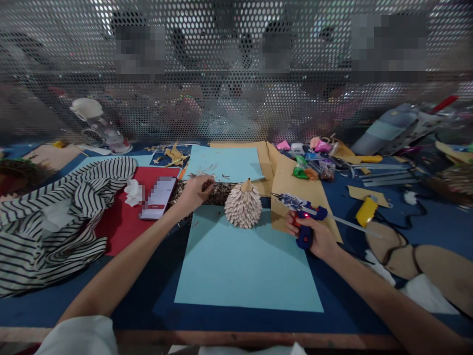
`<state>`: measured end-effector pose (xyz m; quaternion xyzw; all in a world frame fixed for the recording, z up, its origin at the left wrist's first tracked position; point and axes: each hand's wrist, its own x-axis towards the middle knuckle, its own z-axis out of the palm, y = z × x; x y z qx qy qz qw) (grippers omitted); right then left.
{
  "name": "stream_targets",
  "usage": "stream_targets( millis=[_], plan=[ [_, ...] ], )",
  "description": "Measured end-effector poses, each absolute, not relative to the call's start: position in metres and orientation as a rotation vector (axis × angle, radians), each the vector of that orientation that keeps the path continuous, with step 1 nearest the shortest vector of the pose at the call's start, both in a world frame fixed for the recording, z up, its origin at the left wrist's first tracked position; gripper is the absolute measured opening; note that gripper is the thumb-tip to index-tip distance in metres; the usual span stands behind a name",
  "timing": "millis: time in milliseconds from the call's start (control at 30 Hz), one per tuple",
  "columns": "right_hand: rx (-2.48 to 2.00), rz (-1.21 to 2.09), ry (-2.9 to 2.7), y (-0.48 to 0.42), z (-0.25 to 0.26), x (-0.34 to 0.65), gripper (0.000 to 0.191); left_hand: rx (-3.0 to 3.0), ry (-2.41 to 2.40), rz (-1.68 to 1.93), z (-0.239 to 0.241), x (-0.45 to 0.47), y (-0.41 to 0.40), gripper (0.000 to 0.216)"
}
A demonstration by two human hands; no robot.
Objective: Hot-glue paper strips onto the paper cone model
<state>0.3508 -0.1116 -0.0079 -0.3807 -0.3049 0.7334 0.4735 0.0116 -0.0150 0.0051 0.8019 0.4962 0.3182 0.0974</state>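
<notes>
My right hand (314, 233) is wrapped round the grip of a blue hot glue gun (304, 212) with a red trigger, a lit red light and a clear glue stick out of its back. Its nozzle points left. My left hand (195, 191) is closed, fingertips curled together above a pile of dark seed shells (220, 193); anything pinched there is too small to make out. Between my hands a round figure (243, 207), covered in overlapping pale shells with a bare pointed tip on top, rests on a light blue sheet (247, 276). Neither hand touches it.
A phone (158, 197) lies on red paper (123, 222) at left, beside striped cloth (66, 207). Coloured clay packets (314, 165), a yellow tool (367, 211), cardboard discs (439, 271) and a bottle (384, 129) lie at right. A perforated metal screen (221, 108) closes off the back.
</notes>
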Motion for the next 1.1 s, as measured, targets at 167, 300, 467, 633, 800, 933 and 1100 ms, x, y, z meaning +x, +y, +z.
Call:
stream_targets(
  millis=[167,300,467,633,800,933,1100],
  plan=[
    [-0.939,1.792,-0.756,-0.111,-0.008,0.351,0.014,2.381,1.432,0.958,0.004,0.012,-0.016,0.015],
    [-0.938,1.793,-0.75,-0.111,-0.008,0.35,0.013,2.355,1.443,1.031,0.008,0.014,-0.016,0.015],
    [-0.934,1.799,-0.734,-0.111,-0.008,0.35,0.012,2.069,1.529,1.074,0.014,0.012,-0.015,0.022],
    [-0.939,1.8,-0.738,-0.112,-0.007,0.35,0.012,1.732,1.468,1.019,0.018,0.01,-0.016,0.031],
    [-0.931,1.797,-0.731,-0.112,-0.008,0.351,0.011,1.642,1.39,1.05,0.019,0.011,-0.016,0.033],
    [-0.929,1.797,-0.739,-0.111,-0.009,0.352,0.011,1.614,1.369,1.028,0.019,0.012,-0.014,0.032],
    [-0.94,1.788,-0.757,-0.111,-0.009,0.351,0.011,1.539,1.34,1.039,0.013,0.01,-0.01,0.027]
  ],
)
